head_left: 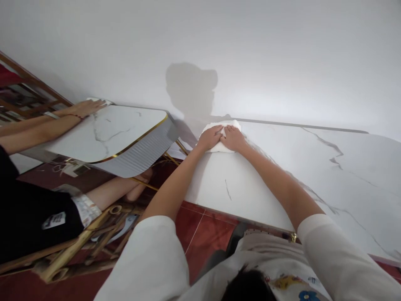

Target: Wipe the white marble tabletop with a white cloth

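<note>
Head view: both hands, the left hand (210, 138) and the right hand (233, 139), lie flat, palms down and side by side, pressing on a white cloth (232, 124) rather than gripping it. The cloth sits at the far end of the marble worktop (282, 179), against the wall (282, 62) and close to the worktop's left corner. With both arms stretched out, a sideways push could likely slide the cloth off that corner, or the hands could skid on the smooth stone.
</note>
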Available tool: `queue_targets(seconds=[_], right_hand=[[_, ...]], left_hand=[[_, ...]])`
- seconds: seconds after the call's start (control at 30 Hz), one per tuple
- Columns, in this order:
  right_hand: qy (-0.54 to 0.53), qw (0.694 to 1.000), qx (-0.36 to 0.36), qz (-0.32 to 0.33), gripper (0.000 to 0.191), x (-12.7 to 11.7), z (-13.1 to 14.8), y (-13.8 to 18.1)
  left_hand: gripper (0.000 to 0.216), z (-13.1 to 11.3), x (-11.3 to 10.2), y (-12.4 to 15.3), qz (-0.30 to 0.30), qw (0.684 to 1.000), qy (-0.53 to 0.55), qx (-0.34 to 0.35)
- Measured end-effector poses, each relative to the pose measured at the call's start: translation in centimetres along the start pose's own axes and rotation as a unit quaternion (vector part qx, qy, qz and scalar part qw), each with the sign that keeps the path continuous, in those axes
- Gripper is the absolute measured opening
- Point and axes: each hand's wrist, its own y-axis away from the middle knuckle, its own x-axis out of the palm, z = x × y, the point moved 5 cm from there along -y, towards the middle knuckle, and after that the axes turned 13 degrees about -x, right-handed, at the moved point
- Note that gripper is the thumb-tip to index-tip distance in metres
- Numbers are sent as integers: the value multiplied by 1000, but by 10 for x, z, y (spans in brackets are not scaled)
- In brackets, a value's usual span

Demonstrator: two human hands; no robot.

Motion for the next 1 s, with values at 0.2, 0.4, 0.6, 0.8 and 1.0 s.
queue_targets(seconds=[0.2,0.4,0.6,0.8,1.0], right_hand=[[8,1000,10,-20,51,1,-30,-29],[2,1000,7,-25,46,-2,-60,-46],[18,999,26,-9,48,-9,-80,-36],[35,996,78,-9,55,-20,-88,-10],[53,992,111,-6,58,-25,-75,13]], left_hand=[[49,0,9,-41,-14,1000,-8,-2],[47,-11,17,-69,-11,999,-48,15],[48,-32,31,-82,-12,997,-73,36],[50,-58,44,-82,4,996,-64,64],[51,-70,42,-63,33,993,-61,100]])
